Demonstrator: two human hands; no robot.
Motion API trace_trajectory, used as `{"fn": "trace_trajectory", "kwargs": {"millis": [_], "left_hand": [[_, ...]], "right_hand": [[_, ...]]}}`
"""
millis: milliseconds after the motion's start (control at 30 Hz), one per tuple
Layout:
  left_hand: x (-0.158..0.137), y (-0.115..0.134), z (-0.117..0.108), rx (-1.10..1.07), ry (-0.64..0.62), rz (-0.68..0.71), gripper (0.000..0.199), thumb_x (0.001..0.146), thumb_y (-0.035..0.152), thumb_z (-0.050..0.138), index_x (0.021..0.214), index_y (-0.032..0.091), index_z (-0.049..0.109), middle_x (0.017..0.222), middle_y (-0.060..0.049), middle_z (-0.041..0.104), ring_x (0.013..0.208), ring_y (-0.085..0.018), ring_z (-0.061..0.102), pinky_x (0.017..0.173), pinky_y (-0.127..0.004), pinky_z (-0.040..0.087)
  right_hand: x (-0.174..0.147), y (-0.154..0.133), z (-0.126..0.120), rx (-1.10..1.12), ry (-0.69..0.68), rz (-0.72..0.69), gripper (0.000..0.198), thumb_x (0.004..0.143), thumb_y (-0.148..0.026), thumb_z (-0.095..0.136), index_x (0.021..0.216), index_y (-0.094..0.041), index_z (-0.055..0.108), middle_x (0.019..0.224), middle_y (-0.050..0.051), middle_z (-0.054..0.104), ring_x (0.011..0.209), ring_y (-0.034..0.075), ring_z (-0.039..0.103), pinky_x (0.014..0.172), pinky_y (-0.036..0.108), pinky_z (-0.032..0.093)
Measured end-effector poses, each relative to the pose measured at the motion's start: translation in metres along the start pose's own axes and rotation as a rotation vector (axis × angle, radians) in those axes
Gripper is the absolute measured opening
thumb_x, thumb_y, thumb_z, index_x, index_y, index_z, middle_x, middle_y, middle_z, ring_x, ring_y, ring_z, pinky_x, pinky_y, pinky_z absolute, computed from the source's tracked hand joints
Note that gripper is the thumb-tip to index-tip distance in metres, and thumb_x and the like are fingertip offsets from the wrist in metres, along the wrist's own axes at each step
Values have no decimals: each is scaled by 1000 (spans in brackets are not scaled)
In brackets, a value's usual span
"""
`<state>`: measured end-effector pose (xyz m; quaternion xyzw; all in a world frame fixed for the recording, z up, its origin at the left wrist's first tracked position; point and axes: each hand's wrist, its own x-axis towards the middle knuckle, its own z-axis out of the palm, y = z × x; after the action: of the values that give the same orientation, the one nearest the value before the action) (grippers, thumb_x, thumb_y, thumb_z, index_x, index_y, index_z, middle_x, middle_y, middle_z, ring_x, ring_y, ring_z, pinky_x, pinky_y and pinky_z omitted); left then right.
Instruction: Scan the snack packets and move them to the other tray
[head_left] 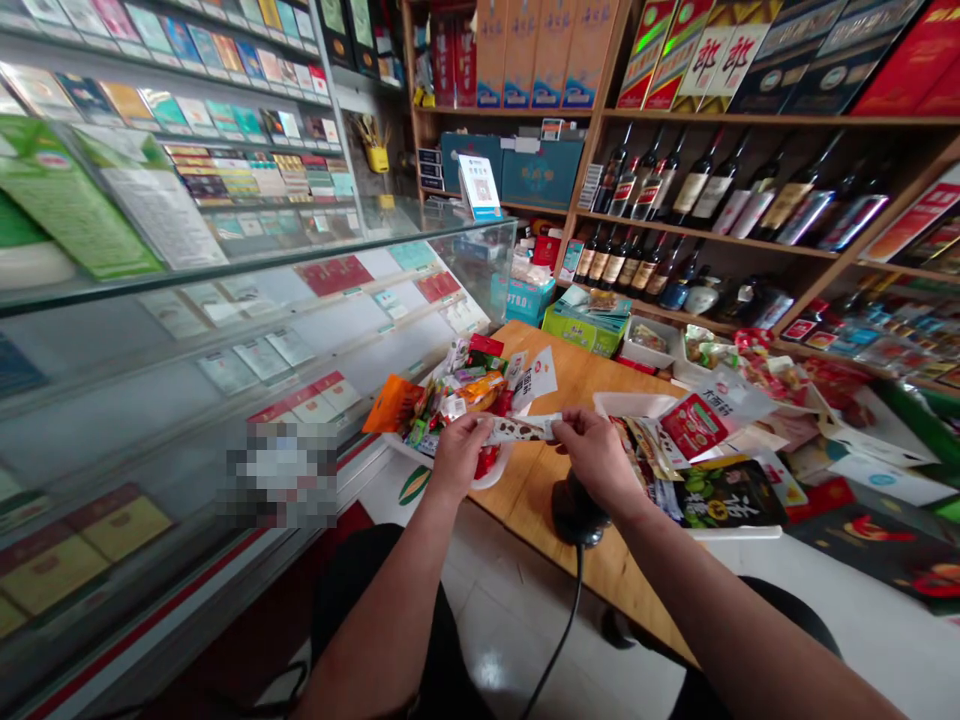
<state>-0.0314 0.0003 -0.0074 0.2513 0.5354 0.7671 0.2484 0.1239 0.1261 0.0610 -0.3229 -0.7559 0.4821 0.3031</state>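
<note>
My left hand (459, 452) and my right hand (596, 455) hold the two ends of a long, narrow snack packet (519, 429), white with dark spots, stretched level between them. Just behind my left hand, a white tray (491, 477) is heaped with small colourful snack packets (450, 392). A black barcode scanner (576, 512) with a dark cable lies on the wooden table (577, 385) under my right wrist. More snack bags (705, 455) lie in a white tray to the right of my right hand.
A glass display counter (225, 400) filled with cigarette packs runs along the left. Wooden shelves (750, 240) at the back right carry wine bottles and boxed liquor. Tissue packs (589, 322) and small trays sit at the table's far end. Tiled floor lies below.
</note>
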Motion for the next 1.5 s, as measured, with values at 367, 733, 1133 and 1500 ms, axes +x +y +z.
{"fn": "trace_trajectory", "kwargs": {"millis": [367,733,1133,1500], "left_hand": [[-15,-8,34,23,-253,138,45,79,27,75,120,17,63,120,-11,71,107,-21,70,91,-33,58],[-21,-20,69,172,-238,69,42,89,50,66,110,13,73,87,-10,77,79,-21,75,61,-27,59],[-5,-34,86,375,-190,76,39,92,52,59,101,17,75,59,0,64,53,-14,62,51,-22,45],[2,-44,92,506,-162,132,33,94,43,56,108,18,73,69,-2,71,54,-15,64,55,-25,48]], "right_hand": [[4,26,-45,50,129,134,28,76,-32,69,100,-19,61,66,0,67,51,14,63,45,21,44],[-7,29,-94,44,-18,72,21,80,-25,61,94,-15,71,76,5,72,66,16,69,61,26,55],[6,63,-109,-364,110,13,28,88,-41,58,82,-20,75,64,1,67,62,17,62,59,27,45],[17,92,-107,-348,57,20,16,85,-30,59,87,-22,72,66,-1,70,60,16,66,65,26,48]]}}
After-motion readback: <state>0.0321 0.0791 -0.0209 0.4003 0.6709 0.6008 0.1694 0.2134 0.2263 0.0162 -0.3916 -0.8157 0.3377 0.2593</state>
